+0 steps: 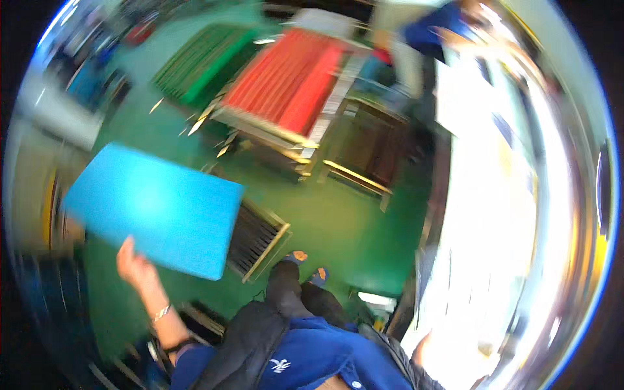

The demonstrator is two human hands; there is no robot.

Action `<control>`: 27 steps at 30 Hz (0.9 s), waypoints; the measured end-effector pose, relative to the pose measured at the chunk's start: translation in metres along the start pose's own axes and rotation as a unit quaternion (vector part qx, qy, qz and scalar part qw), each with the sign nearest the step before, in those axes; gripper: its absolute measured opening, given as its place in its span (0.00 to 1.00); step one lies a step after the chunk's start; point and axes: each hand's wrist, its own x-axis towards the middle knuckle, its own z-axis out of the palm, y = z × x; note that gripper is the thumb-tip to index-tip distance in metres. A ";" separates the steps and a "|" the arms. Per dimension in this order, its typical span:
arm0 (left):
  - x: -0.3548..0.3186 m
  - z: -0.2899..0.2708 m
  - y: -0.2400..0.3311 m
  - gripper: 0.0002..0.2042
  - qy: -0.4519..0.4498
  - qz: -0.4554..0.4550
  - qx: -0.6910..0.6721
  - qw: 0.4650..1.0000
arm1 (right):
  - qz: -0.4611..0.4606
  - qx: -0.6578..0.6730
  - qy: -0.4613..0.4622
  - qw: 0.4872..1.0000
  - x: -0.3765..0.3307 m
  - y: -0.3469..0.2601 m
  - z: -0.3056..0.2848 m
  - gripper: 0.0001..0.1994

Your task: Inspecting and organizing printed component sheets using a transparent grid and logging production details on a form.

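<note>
A flat blue rectangular sheet with rounded corners is held out over the floor at the left. My left hand grips its near edge, thumb up against the surface and the other fingers mostly hidden. At the lower right my right hand is at the edge of a glaring white lit table. Glare washes out its fingers, so I cannot make out whether anything is in them.
Racks with red panels and green panels stand ahead on the green floor. A dark slatted rack is near my feet, and a brown rack lies farther right. Another person leans over the lit table's far end.
</note>
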 end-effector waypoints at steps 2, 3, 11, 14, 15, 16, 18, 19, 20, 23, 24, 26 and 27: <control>-0.006 0.008 0.046 0.07 -0.093 0.060 0.045 0.993 | 0.120 0.188 -0.113 0.968 0.001 0.007 0.016 0.40; 0.004 0.011 0.062 0.08 -0.070 0.006 -0.040 0.997 | 0.176 0.299 -0.202 0.916 0.007 0.016 0.031 0.40; -0.028 0.163 0.021 0.07 -0.450 -0.209 -0.155 0.854 | 0.024 -0.128 -0.001 0.991 -0.011 -0.092 0.017 0.48; -0.095 0.211 0.018 0.05 -0.487 -0.327 -0.205 0.783 | 0.009 -0.142 0.053 0.988 -0.002 -0.102 0.020 0.39; -0.099 0.223 0.007 0.06 -0.541 -0.335 -0.224 0.738 | 0.026 -0.141 0.067 0.987 0.001 -0.100 0.027 0.39; -0.102 0.235 -0.002 0.06 -0.554 -0.340 -0.216 0.729 | 0.034 -0.183 0.070 0.980 0.006 -0.092 0.042 0.36; -0.116 0.252 -0.013 0.07 -0.574 -0.353 -0.202 0.710 | 0.026 -0.248 0.089 0.964 0.006 -0.090 0.048 0.27; -0.123 0.259 -0.016 0.08 -0.593 -0.357 -0.205 0.692 | 0.041 -0.251 0.094 0.963 0.005 -0.091 0.046 0.27; -0.131 0.267 -0.019 0.08 -0.610 -0.363 -0.206 0.673 | 0.045 -0.235 0.082 0.968 0.003 -0.091 0.044 0.25; -0.171 0.295 -0.004 0.09 -0.625 -0.331 -0.200 0.678 | 0.058 -0.244 0.076 0.965 0.001 -0.098 0.019 0.21; -0.172 0.300 -0.011 0.09 -0.631 -0.338 -0.198 0.670 | 0.074 -0.183 0.066 0.978 -0.005 -0.102 -0.001 0.21; -0.177 0.311 -0.032 0.11 -0.657 -0.357 -0.137 0.650 | 0.079 -0.128 0.120 0.981 -0.027 -0.085 -0.026 0.22; -0.182 0.313 -0.038 0.11 -0.659 -0.359 -0.136 0.647 | 0.073 -0.076 0.192 0.976 -0.038 -0.091 -0.053 0.22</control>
